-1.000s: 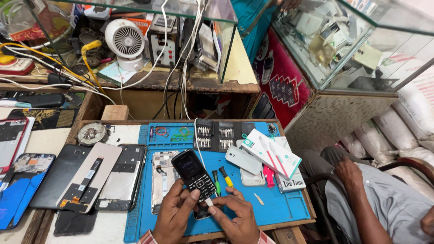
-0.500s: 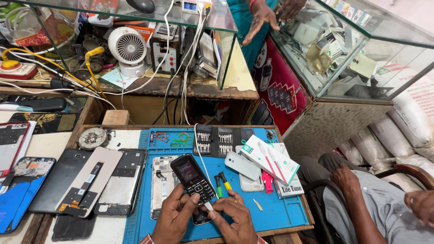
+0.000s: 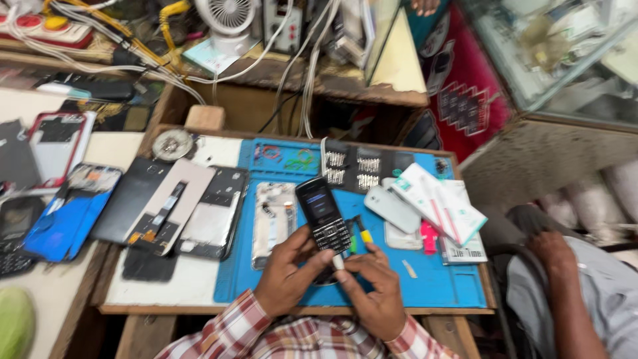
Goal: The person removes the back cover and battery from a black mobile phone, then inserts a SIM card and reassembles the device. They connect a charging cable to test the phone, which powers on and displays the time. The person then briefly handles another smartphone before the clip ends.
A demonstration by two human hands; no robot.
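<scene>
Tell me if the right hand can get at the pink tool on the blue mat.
Probably yes. The pink tool lies uncovered on the blue mat, just up and right of the right hand; nothing lies between, though that hand's fingers pinch a small white piece.

One black keypad phone (image 3: 323,216) is up off the bench, with two hands on it, a left hand (image 3: 287,270) and a right hand (image 3: 376,289). One blue work mat (image 3: 438,282) covers the bench. Four opened smartphone bodies lie in a row to the left: one blue-backed (image 3: 66,216), one dark with a pale panel (image 3: 156,206), one black-framed (image 3: 212,214) and one silver frame (image 3: 274,214). One white fan (image 3: 229,20) stands at the back. One white box (image 3: 440,203) and one pink tool (image 3: 429,237) lie on the mat's right side.
</scene>
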